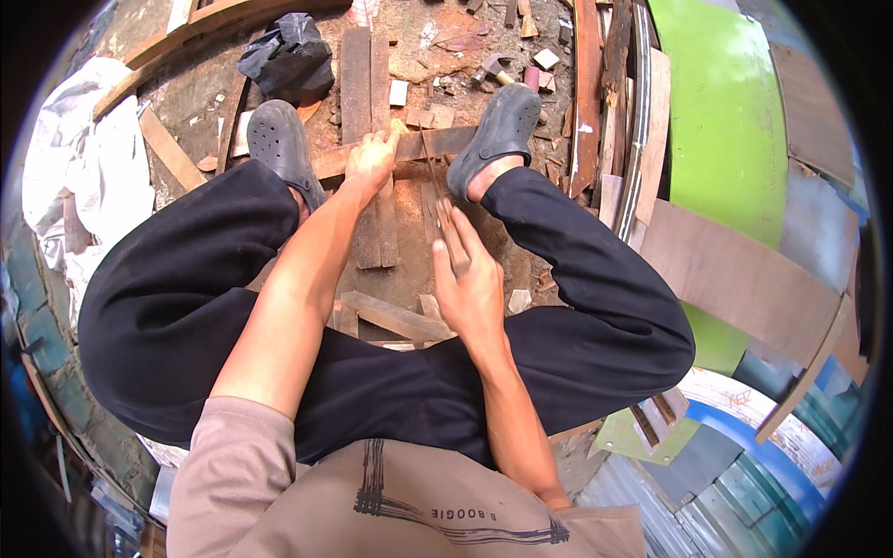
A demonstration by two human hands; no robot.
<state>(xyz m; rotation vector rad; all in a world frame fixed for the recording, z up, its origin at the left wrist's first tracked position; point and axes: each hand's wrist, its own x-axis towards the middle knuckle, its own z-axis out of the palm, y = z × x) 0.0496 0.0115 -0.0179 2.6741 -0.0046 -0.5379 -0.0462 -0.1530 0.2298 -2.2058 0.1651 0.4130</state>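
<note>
A wooden plank (pixel 448 141) lies crosswise between my feet, resting over two long boards (pixel 356 84) on the ground. My left hand (pixel 370 160) is closed on the plank, just left of a thin saw blade (pixel 428 153). The blade crosses the plank and runs back toward me. Around the saw's wooden handle (pixel 453 238) my right hand (pixel 473 290) is closed, with some fingers stretched along it. My grey clogs, left (pixel 279 138) and right (pixel 498 132), stand at either end of the plank; the right one is against it.
A hammer (pixel 493 67) and small wood offcuts lie beyond the right clog. At the far left are a black plastic bag (pixel 293 60) and white cloth (pixel 88 158). Long timber strips (pixel 588 102) and a green panel (pixel 721 121) line the right side. Short wood pieces (pixel 395 316) lie near my lap.
</note>
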